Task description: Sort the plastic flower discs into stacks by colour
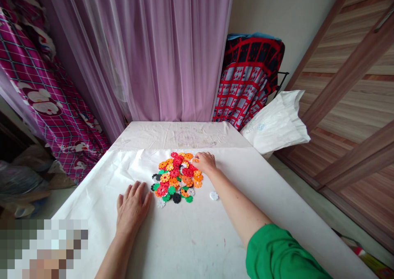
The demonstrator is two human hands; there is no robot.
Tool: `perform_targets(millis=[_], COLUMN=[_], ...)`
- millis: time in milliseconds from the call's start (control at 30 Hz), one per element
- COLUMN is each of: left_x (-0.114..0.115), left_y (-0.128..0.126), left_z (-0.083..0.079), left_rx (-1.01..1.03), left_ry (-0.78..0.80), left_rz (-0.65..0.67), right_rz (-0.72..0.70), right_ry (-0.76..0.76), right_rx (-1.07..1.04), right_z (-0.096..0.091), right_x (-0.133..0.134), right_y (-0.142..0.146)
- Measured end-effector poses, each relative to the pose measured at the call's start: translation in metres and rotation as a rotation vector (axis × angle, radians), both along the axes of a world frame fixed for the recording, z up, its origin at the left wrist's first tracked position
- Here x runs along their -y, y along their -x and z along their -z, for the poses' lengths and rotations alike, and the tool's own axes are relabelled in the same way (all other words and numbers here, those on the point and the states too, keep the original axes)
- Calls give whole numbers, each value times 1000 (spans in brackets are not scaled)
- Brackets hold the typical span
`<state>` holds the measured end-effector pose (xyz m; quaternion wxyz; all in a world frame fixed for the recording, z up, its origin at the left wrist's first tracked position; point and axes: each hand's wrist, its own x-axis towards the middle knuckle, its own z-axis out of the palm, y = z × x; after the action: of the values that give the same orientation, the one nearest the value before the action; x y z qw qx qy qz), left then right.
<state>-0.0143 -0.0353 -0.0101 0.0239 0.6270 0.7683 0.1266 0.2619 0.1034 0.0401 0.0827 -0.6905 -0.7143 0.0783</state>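
Note:
A pile of small plastic flower-shaped discs (177, 176) in red, orange, green, white and black lies on the white table cover (191, 238). My left hand (133, 207) lies flat on the cover with fingers stretched out, just left of the pile. My right hand (205, 162) reaches to the pile's far right edge, fingers curled down over the discs there; whether they pinch a disc is hidden. One white disc (214, 195) lies apart to the right of the pile, beside my right forearm in its green sleeve.
Purple curtains (160, 53) hang behind the table's far end. A red, black and white checked cloth (249, 77) drapes over a rack at the back right, with a white plastic bag (277, 123) below it. Pink patterned fabric (46, 94) is at left, wooden panels (353, 106) at right.

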Motion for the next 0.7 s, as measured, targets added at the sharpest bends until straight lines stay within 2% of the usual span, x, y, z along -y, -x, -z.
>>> perform_targets(millis=[67,200,533,700], left_x=[0,0,0,0], left_y=[0,0,-2,-3], left_z=[1,-1,-6,-5], left_rx=[14,28,15,21], left_ry=[-1,6,35,23], left_rz=[-7,-21,-16,-18], right_rz=[-28,-55,33,11], right_ry=[-15,47,194,155], right_rx=[29,70,18,-11], right_z=[-1,-2,-5,-11], right_x=[-2,-9,-28,-26], right_y=[0,3,11,14])
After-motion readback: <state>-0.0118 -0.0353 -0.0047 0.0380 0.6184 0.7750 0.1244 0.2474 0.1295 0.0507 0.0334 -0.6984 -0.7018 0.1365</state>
